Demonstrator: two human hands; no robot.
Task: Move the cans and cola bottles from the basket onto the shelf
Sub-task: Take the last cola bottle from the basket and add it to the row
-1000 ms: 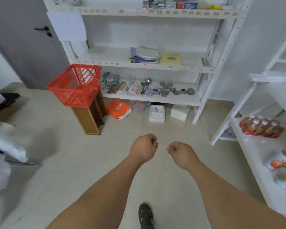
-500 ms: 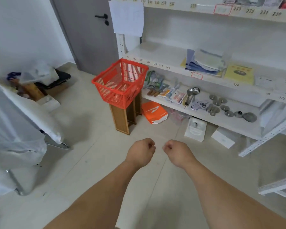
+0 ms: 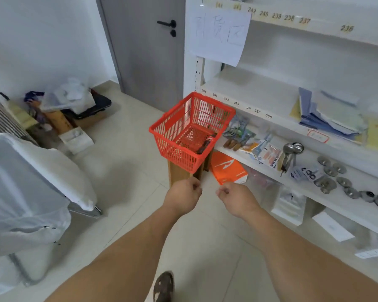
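A red plastic basket [image 3: 175, 129] stands on a small wooden stool [image 3: 179, 174] beside the white shelf unit [image 3: 277, 129]. One dark cola bottle [image 3: 206, 143] lies along the basket's right inner side. My left hand [image 3: 183, 196] and my right hand [image 3: 236, 198] are held out side by side in front of me, just below the stool, both loosely fisted and holding nothing. Both are short of the basket.
An orange box [image 3: 228, 170] lies on the floor right of the stool. The shelf holds papers [image 3: 330, 114], packets and metal pieces [image 3: 332, 173]. A white covered chair [image 3: 31, 188] stands at left, clutter [image 3: 70, 101] by the grey door [image 3: 144, 40]. My shoe [image 3: 164, 286] shows below.
The view has swung left and closer to the basket, which now sits nearer and larger. The cola bottle inside has come into sight. Both hands stay fisted in front.
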